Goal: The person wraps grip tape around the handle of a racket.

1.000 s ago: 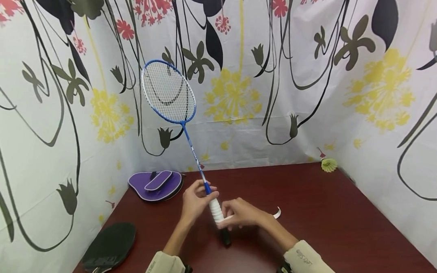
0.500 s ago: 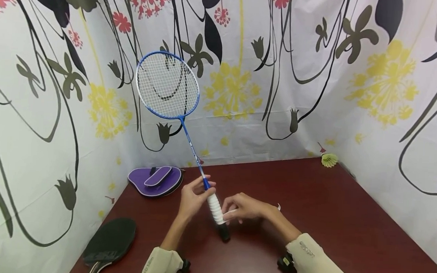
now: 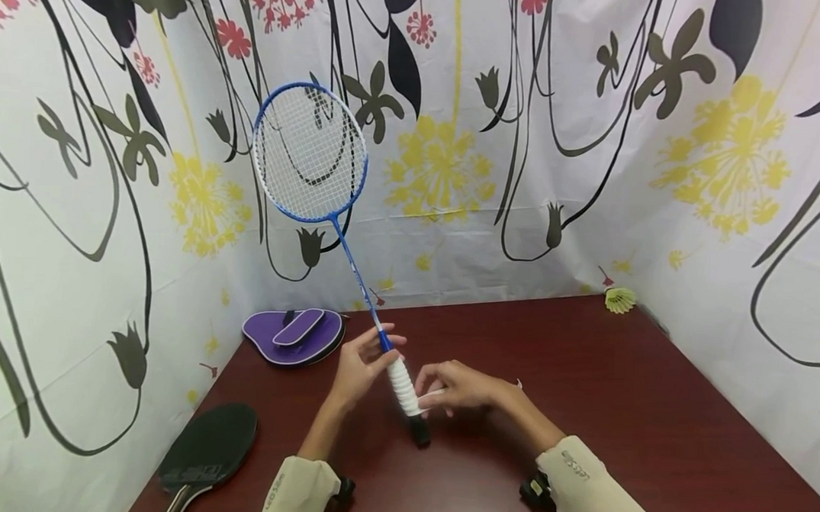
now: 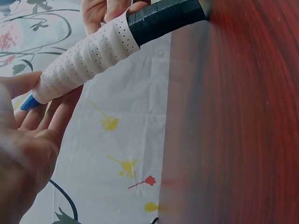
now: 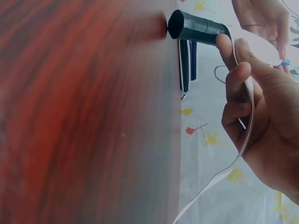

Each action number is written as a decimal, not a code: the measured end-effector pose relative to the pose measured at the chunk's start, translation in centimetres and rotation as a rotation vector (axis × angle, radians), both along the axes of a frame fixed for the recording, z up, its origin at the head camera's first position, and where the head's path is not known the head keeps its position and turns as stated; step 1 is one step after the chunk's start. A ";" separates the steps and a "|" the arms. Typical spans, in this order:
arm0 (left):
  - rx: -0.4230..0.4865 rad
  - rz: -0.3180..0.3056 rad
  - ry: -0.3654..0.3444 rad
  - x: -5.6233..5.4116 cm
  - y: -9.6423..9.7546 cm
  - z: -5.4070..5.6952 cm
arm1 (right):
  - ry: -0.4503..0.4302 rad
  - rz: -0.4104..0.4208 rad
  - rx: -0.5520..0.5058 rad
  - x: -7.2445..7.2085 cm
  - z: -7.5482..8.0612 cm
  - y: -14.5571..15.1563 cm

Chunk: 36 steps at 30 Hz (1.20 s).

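Note:
A blue and white badminton racket stands tilted, its head up and to the left. My left hand holds it between thumb and fingers, where the blue cone meets the grip. White perforated grip tape is wound round most of the handle. Below the tape the black handle end shows, close to the tabletop. My right hand pinches the tape's loose strip beside the lowest turn. In the right wrist view this strip runs across the palm and trails away below.
On the dark red table a purple paddle case lies at the back left. A black table tennis paddle is at the front left. The yellow shuttlecock sits in the far right corner. Flower-printed cloth surrounds the table.
The racket has turned about its length, so its face shows wider, and it appears slightly higher. Less of the loose strip shows behind my right forearm. Both hands keep their hold.

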<state>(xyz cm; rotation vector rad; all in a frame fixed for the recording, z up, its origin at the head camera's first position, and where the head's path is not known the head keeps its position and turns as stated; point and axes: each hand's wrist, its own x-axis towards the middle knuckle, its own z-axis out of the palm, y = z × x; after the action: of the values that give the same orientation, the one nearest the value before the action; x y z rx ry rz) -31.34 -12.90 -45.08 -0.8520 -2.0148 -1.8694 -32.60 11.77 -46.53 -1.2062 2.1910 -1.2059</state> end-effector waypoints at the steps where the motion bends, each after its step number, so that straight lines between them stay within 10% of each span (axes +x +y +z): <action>1: 0.001 -0.010 0.001 -0.1 -0.1 0.0 | -0.003 -0.004 0.006 0.0 0.0 0.0; 11: 0.024 -0.105 0.001 -0.3 -0.1 -0.5 | 0.042 0.001 0.062 0.4 -0.1 -0.4; 24: -0.065 0.205 0.001 0.0 1.1 -0.5 | 0.169 -0.073 0.054 0.8 0.3 -1.0; 36: -0.065 0.102 -0.097 -0.2 0.2 -0.2 | 0.010 0.001 0.111 0.3 0.2 -0.3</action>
<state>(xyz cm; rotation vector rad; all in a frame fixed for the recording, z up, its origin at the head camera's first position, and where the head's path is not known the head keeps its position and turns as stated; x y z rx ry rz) -31.52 -12.73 -45.23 -0.6722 -2.1446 -1.8312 -32.26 11.44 -46.34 -1.1701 2.2327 -1.0648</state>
